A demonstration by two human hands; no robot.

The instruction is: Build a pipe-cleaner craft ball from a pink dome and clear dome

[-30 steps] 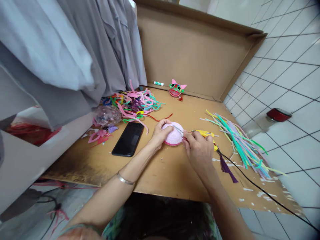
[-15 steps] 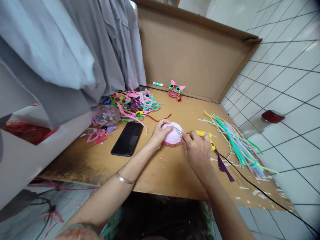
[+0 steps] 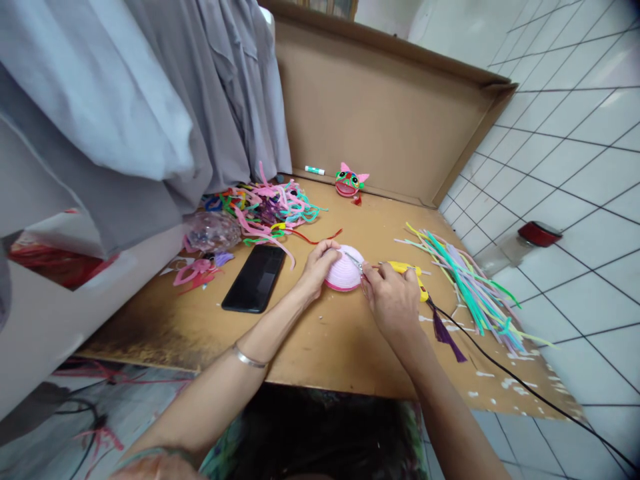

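Observation:
A pink dome made of coiled pipe cleaner (image 3: 343, 273) rests on the cardboard work surface (image 3: 320, 333). My left hand (image 3: 318, 265) cups its left side with fingers curled over the top. My right hand (image 3: 391, 300) is closed on a thin metal tool (image 3: 356, 262) whose tip touches the dome's right upper side. A yellow glue gun (image 3: 407, 271) lies just behind my right hand, its black cord trailing right.
A black phone (image 3: 255, 277) lies left of the dome. A heap of bent pipe cleaners (image 3: 270, 208) and a pink cat-like figure (image 3: 350, 181) sit further back. Straight pipe cleaners (image 3: 470, 283) fan out at right beside a purple tassel (image 3: 444, 331). Grey cloth hangs at left.
Both hands stay on the dome; the tool tip has shifted only slightly. The view has drifted a little, so everything sits slightly further left.

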